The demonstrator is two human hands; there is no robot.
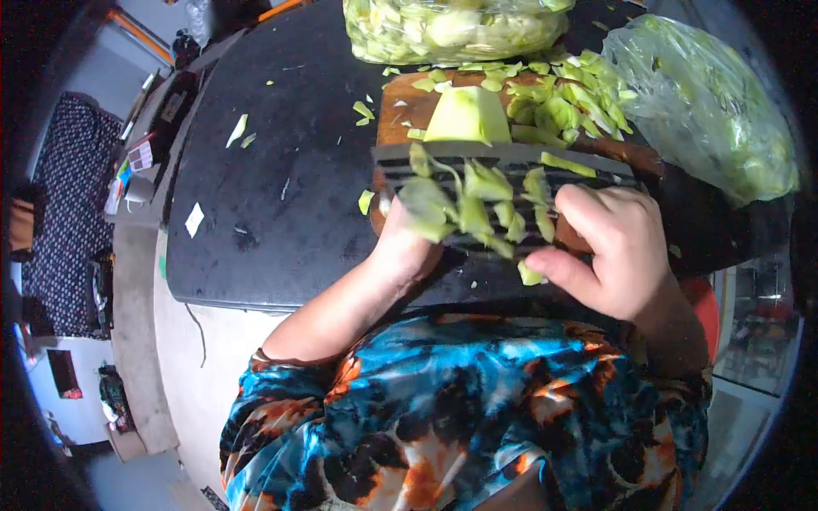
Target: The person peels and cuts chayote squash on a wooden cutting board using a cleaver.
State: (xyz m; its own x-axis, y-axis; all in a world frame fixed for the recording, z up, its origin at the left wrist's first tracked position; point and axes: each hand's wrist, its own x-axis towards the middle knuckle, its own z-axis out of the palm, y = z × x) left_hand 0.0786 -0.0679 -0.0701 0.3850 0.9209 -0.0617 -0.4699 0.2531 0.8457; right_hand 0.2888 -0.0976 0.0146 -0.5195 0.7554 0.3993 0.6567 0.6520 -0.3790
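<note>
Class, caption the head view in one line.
Left hand and right hand at a broad blade strewn with green pieces, near a pale chunk on a board.

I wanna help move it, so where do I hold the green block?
Probably pinch the green block by its flat, slanting left and right sides, coming from the far side, because the dark blade crosses close along its near end.

- The board (pixel 399 119) lies on the table (pixel 298 111).
- The block (pixel 467 116) sits on the board.
- Slices (pixel 586 95) lie right of the block.
- Filled bag (pixel 456 32): behind the block.
- Second bag (pixel 703 111): right of the slices.
</note>
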